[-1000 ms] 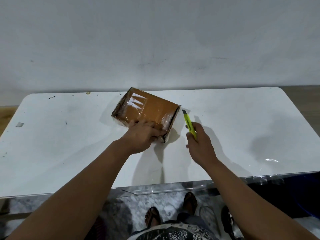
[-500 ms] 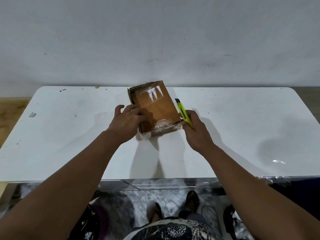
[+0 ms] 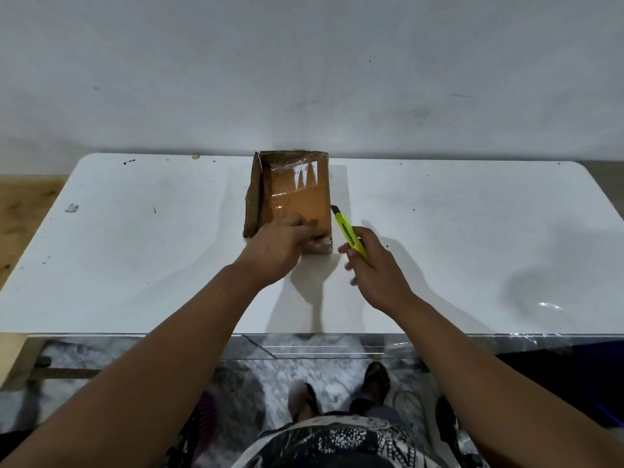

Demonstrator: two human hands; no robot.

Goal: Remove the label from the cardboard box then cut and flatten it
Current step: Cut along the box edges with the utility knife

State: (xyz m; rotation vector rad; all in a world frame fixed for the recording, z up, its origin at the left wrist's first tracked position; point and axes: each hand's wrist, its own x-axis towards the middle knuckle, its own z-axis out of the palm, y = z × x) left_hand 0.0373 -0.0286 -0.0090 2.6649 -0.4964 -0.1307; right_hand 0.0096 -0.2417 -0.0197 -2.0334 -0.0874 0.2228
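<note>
The box (image 3: pixel 297 194) lies near the middle of the white table (image 3: pixel 135 265), close to the far edge and the wall (image 3: pixel 304 62), its long side running away from the person. The left hand (image 3: pixel 280 248) rests on the box's near end, fingers laid fairly flat over the top face and reaching toward the near right corner; whether the thumb curls round the left side cannot be told. The right hand (image 3: pixel 374 265) is just beside the box's near right corner, apart from it, its thumb and fingers pinching the handle of a knife (image 3: pixel 347 233) whose dark tip points up and away, sitting close to the box's right edge near its lower half. The box is brown cardboard, a flattish rectangular block, wrapped in glossy clear tape that wrinkles and catches light on the far half of the top; its left side is a darker, slightly tilted wall. The knife is a slim bright yellow-green plastic cutter. The table is smooth, with rounded corners, a few dark specks and a small scrap (image 3: pixel 71 207) at the left. Compared with half a second ago, the box has turned from a skewed angle to lie straight, the left hand has shifted from its left side onto its near end, and the right hand has drawn slightly back from the box.
</note>
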